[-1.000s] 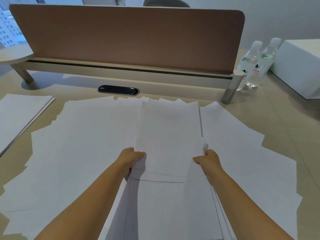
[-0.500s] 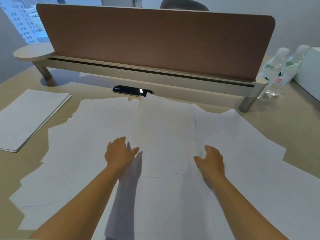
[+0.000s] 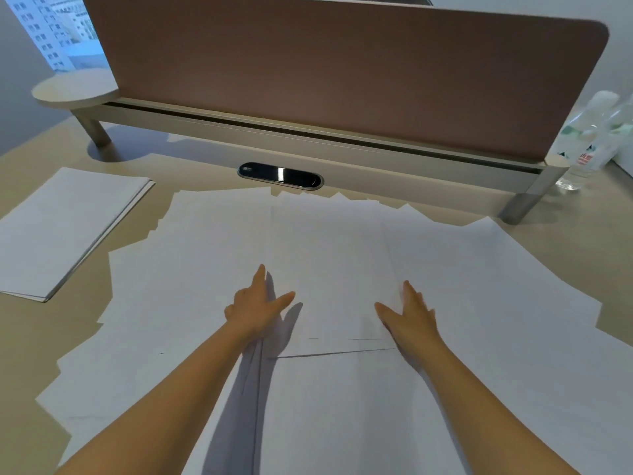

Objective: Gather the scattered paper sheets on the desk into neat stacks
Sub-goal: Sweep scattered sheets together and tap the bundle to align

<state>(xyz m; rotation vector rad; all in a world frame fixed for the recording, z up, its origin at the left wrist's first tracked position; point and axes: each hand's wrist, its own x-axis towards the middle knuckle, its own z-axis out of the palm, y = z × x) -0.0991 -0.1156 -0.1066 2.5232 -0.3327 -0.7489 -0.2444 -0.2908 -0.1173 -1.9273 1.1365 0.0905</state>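
Observation:
Several white paper sheets (image 3: 191,303) lie spread and overlapping across the beige desk (image 3: 582,228). A narrower pile of sheets (image 3: 329,262) lies flat in the middle of the spread. My left hand (image 3: 255,306) is at the pile's left edge with straight fingers and thumb spread. My right hand (image 3: 409,311) is at the pile's right edge, fingers straight as well. Neither hand holds anything. A neat stack of paper (image 3: 58,228) lies apart at the left of the desk.
A brown divider panel (image 3: 342,73) on a raised shelf crosses the back of the desk. A black cable grommet (image 3: 280,174) sits just beyond the sheets. Two water bottles (image 3: 592,138) stand at the far right. A round shelf end (image 3: 73,89) sticks out at the back left.
Both hands let go of the middle pile they gripped a second ago and now lie open at its sides. The pile has settled flat. The view shifted left.

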